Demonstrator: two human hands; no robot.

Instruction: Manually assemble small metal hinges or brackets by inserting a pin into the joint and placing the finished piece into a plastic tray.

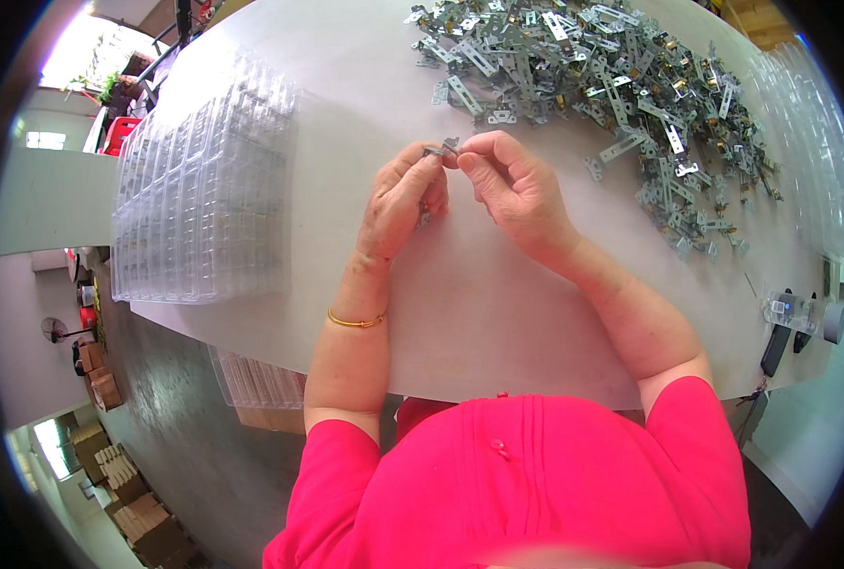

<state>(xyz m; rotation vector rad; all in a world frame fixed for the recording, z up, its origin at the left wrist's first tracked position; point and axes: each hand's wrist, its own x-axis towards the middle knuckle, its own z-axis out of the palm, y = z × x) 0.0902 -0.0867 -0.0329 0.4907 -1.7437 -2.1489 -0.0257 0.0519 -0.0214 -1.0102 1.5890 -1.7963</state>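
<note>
- The small flat silver-grey metal bracket (444, 148) sits pinched between both hands above the white tabletop (498, 313), on the near side of the big heap of loose silver metal brackets (602, 85).
- The left hand (405, 201) grips the bracket's near-left end between thumb and fingertips; its other fingers curl in, and a further bit of metal seems to show under its palm, though it is too small to be sure of.
- The right hand (512, 185) closes on the other end, thumb and forefinger pressed together at the part's upper edge.
- Judging by its look, the bracket is stamped sheet metal: light, stiff, unlikely to bend under finger pressure, with thin edges and corners that could nick skin. Its plated surface probably slips a little, so a pinch across the flat faces should hold better than one on the edges.
- The bracket's long axis seems to run roughly left to right, tilted slightly up toward the heap; which end is which I cannot tell at this size.
- Left of the hands, well apart from the heap, lies a stack of clear plastic compartment trays (199, 199).
- A thin gold bangle (356, 321) circles the left wrist.
</note>
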